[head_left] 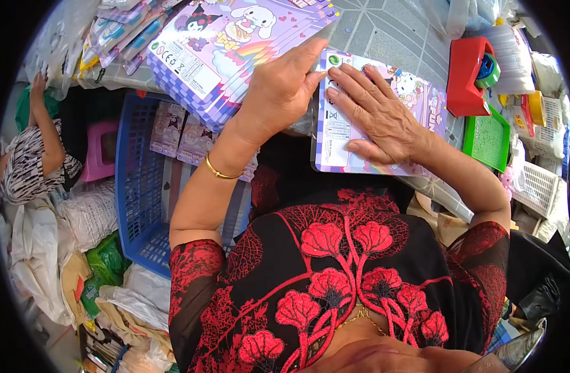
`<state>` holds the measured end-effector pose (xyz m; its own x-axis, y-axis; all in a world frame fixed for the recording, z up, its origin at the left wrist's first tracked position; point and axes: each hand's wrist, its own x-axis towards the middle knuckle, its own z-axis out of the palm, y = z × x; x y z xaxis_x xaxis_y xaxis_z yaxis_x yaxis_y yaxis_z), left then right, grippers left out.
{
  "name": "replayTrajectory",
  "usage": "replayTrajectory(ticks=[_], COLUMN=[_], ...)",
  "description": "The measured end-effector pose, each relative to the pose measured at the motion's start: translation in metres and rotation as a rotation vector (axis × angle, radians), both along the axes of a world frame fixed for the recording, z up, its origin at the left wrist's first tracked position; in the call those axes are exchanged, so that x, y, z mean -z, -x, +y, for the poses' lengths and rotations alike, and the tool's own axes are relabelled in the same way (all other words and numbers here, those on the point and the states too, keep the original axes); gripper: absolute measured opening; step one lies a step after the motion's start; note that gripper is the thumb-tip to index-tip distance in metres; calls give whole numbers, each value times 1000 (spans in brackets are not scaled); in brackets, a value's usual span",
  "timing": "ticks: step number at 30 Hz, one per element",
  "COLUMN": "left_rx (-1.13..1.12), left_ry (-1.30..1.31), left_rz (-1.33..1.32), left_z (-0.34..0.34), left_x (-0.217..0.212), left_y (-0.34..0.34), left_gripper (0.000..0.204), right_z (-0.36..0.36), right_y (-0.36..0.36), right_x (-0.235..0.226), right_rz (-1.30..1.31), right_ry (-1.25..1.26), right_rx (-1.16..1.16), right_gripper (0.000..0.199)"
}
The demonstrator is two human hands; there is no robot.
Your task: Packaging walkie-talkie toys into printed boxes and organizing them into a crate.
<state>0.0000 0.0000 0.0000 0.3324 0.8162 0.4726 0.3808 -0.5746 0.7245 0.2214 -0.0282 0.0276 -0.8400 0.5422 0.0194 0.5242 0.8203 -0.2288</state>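
A flat purple cartoon-printed package point(338, 152) lies at the table's near edge. My right hand point(381, 115) rests flat across it, fingers stretched out. Close by on the left, my left hand point(282, 90) has its thumb and index finger apart, the thumb tip at the package's upper left edge. Its other fingers are mostly hidden, and nothing shows in its grip. Beneath and beyond that hand is a fanned stack of similar purple packages point(213, 53), overhanging the table edge.
A red tape dispenser point(465, 81) with green tape and a green tray point(489, 140) sit to the right. Below the table's left side stands a blue plastic basket point(128, 186) containing printed boxes. Another person's arm point(48, 115) shows at far left, near a pink stool point(98, 152).
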Motion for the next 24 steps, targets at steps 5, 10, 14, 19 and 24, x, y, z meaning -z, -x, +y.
replayTrajectory(ticks=[5, 10, 14, 19, 24], left_rx=[28, 120, 247, 262, 263], left_ry=[-112, -155, -104, -117, -98], left_rz=[86, 256, 409, 465, 434], left_z=[5, 14, 25, 29, 24], left_x=[-7, -17, -31, -32, -31], left_y=[-5, 3, 8, 6, 2], left_gripper=[49, 54, 60, 60, 59], right_z=[1, 0, 0, 1, 0], right_y=[-5, -6, -6, -6, -7], right_x=[-2, -4, -4, -3, -4], right_rz=[-20, -16, -24, -28, -19], right_ry=[1, 9, 15, 20, 12], right_rx=[-5, -1, 1, 4, 7], right_gripper=[68, 68, 69, 69, 69])
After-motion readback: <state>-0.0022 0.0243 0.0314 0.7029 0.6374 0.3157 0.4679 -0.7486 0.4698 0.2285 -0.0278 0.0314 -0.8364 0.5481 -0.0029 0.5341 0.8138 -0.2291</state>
